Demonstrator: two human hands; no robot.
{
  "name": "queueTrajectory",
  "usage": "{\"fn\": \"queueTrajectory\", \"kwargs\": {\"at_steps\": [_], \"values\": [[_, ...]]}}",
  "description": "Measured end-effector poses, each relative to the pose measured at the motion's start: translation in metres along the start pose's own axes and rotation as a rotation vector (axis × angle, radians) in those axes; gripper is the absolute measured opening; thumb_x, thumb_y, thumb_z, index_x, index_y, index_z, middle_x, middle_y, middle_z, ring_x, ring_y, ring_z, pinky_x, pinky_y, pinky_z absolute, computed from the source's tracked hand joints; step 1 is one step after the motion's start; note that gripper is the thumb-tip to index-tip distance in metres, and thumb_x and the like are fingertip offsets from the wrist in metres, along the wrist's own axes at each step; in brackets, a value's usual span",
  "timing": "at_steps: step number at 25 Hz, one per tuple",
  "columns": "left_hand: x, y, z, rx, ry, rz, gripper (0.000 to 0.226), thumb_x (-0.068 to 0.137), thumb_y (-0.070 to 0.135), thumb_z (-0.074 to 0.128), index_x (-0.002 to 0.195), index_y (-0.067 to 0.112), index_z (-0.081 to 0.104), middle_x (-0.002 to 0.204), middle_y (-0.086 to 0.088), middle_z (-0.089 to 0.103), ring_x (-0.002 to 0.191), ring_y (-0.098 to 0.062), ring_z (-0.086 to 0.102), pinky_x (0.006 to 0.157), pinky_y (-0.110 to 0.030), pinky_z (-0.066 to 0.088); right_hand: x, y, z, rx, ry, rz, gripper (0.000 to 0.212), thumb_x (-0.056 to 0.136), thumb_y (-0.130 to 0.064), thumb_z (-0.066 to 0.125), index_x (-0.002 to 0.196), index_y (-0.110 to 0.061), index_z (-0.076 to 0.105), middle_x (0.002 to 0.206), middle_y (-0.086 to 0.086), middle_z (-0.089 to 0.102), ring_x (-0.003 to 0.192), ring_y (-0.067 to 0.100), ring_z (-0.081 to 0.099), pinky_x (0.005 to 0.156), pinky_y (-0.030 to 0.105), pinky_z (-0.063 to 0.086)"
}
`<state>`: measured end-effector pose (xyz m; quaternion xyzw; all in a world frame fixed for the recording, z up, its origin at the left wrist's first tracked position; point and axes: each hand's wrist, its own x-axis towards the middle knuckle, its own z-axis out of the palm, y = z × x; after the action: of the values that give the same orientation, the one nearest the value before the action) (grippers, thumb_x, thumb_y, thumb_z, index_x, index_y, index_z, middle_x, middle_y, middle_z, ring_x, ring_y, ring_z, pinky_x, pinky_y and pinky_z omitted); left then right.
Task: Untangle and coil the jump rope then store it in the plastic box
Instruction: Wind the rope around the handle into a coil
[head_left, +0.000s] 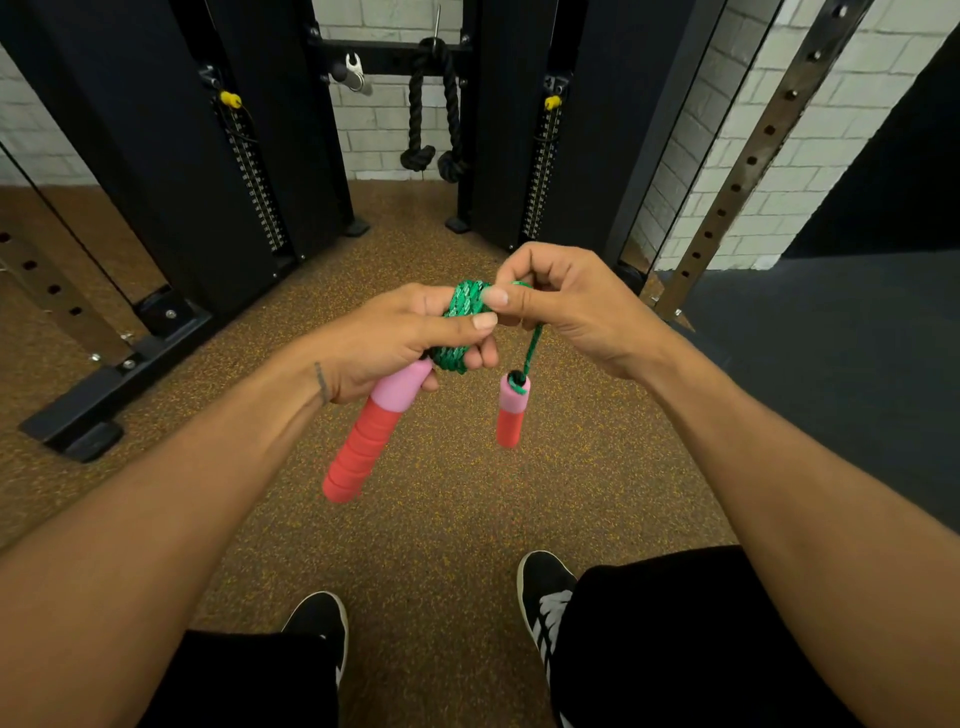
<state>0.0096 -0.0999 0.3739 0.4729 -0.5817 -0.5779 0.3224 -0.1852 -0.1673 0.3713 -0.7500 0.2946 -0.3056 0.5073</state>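
The rope is green and wound into a tight coil, held in the air in front of the body, above the floor. The left hand grips the coil: the fingers curl round it from below and the thumb lies across its near side. The first handle, pink at the top and red below, projects from under this hand, slanted down and to the left. The right hand pinches the rope at the top of the coil between thumb and forefinger, with the other fingers curled. A short strand runs down from this hand to the second handle, which hangs upright and free, just right of the first and not touching it. The floor is brown and speckled; a dark mat covers it on the right. Two black shoes stand on the floor below the hands. Ahead stands a black cable machine against a white brick wall, with a black triceps rope hanging between its columns.
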Motion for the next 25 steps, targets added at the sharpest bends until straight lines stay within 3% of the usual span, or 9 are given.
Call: {"fn": "queueTrajectory", "kwargs": {"at_steps": [3, 7, 12, 14, 18, 20, 22, 25], "values": [[-0.001, 0.000, 0.000, -0.076, -0.026, 0.008, 0.021, 0.085, 0.030, 0.063, 0.100, 0.016, 0.070, 0.082, -0.001, 0.069, 0.068, -0.005, 0.060, 0.043, -0.018, 0.043, 0.002, 0.004, -0.004, 0.035, 0.004, -0.013, 0.010, 0.088, -0.017, 0.072, 0.087, -0.014, 0.063, 0.074, -0.010, 0.066, 0.071, 0.007, 0.062, 0.066, 0.021, 0.049], [-0.002, 0.000, -0.004, -0.159, -0.123, 0.000, 0.029, 0.090, 0.021, 0.063, 0.117, 0.015, 0.070, 0.074, 0.000, 0.064, 0.062, -0.004, 0.054, 0.042, -0.018, 0.040, 0.004, 0.006, -0.006, 0.085, 0.026, -0.016, 0.008, 0.091, -0.018, 0.067, 0.085, -0.016, 0.063, 0.068, -0.015, 0.064, 0.065, 0.003, 0.054, 0.063, 0.019, 0.045], [-0.004, -0.002, -0.002, -0.309, -0.212, 0.007, 0.034, 0.084, 0.022, 0.063, 0.116, 0.013, 0.072, 0.071, 0.000, 0.062, 0.059, -0.004, 0.051, 0.042, -0.017, 0.040, 0.003, 0.010, -0.002, 0.213, -0.021, 0.062, 0.016, 0.089, -0.033, 0.062, 0.086, -0.017, 0.063, 0.076, -0.007, 0.062, 0.068, 0.006, 0.053, 0.066, 0.022, 0.046], [-0.003, -0.003, -0.003, -0.396, -0.215, 0.029, 0.036, 0.081, 0.023, 0.069, 0.116, 0.011, 0.072, 0.070, 0.001, 0.062, 0.057, -0.004, 0.051, 0.041, -0.017, 0.041, 0.003, 0.011, 0.003, 0.252, -0.041, 0.093, 0.015, 0.096, -0.028, 0.057, 0.086, -0.017, 0.062, 0.076, -0.005, 0.061, 0.068, 0.009, 0.051, 0.066, 0.024, 0.046], [-0.001, -0.005, -0.003, -0.494, -0.141, 0.098, 0.035, 0.085, 0.027, 0.064, 0.116, 0.013, 0.072, 0.072, 0.004, 0.060, 0.059, -0.003, 0.050, 0.042, -0.014, 0.041, 0.002, 0.014, 0.007, 0.280, -0.119, 0.158, 0.023, 0.099, -0.022, 0.054, 0.086, -0.029, 0.071, 0.077, 0.001, 0.056, 0.068, 0.012, 0.050, 0.070, 0.030, 0.045], [-0.001, -0.005, -0.001, -0.507, -0.090, 0.099, 0.039, 0.086, 0.026, 0.060, 0.121, 0.011, 0.068, 0.074, 0.004, 0.061, 0.061, -0.003, 0.053, 0.042, -0.014, 0.042, 0.001, 0.017, 0.007, 0.289, -0.139, 0.194, 0.031, 0.103, -0.022, 0.047, 0.096, -0.036, 0.073, 0.086, 0.008, 0.058, 0.070, 0.013, 0.056, 0.074, 0.033, 0.049], [0.000, -0.004, -0.001, -0.544, -0.055, 0.114, 0.044, 0.087, 0.026, 0.059, 0.127, 0.009, 0.063, 0.076, 0.005, 0.062, 0.064, -0.002, 0.056, 0.043, -0.014, 0.043, 0.001, 0.019, 0.009, 0.274, -0.149, 0.236, 0.023, 0.104, -0.025, 0.047, 0.108, -0.029, 0.069, 0.094, 0.012, 0.062, 0.075, 0.015, 0.061, 0.078, 0.035, 0.052], [0.001, -0.001, -0.002, -0.639, 0.025, 0.161, 0.041, 0.093, 0.025, 0.052, 0.131, 0.011, 0.060, 0.083, 0.006, 0.064, 0.068, -0.001, 0.058, 0.045, -0.013, 0.044, 0.000, 0.020, 0.015, 0.186, -0.204, 0.281, 0.019, 0.105, -0.025, 0.046, 0.109, -0.018, 0.064, 0.092, 0.004, 0.071, 0.085, 0.018, 0.065, 0.088, 0.042, 0.051]]}}
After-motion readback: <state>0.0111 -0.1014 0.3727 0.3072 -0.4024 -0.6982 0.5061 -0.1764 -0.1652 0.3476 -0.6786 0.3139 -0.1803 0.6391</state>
